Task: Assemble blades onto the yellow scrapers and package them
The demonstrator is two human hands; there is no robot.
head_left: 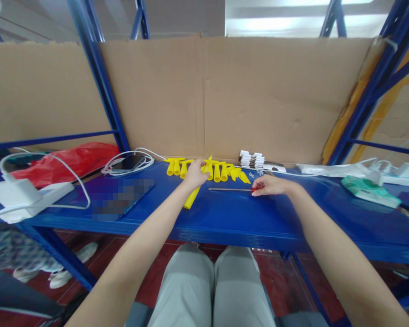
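Note:
My right hand [270, 185] is closed around the red handle of a screwdriver [230, 189], whose long thin shaft points left, low over the blue shelf top. My left hand [194, 174] reaches into a row of yellow plastic parts [217, 171], its fingers bent around one of them; the hand hides part of the row. Nearer to me, below that hand, lies a longer yellow plastic piece [192, 199]. Small yellow pointed pieces [244, 177] lie at the row's right end, with small metal bits [260, 172] beside them.
White-and-black cards [251, 160] are stacked against the cardboard back wall [259, 95]. To the left are a coiled white cable [150, 160], a dark blurred flat panel [124, 200], a red bag [75, 161] and a power strip [51, 200]. A green packet [370, 190] lies right.

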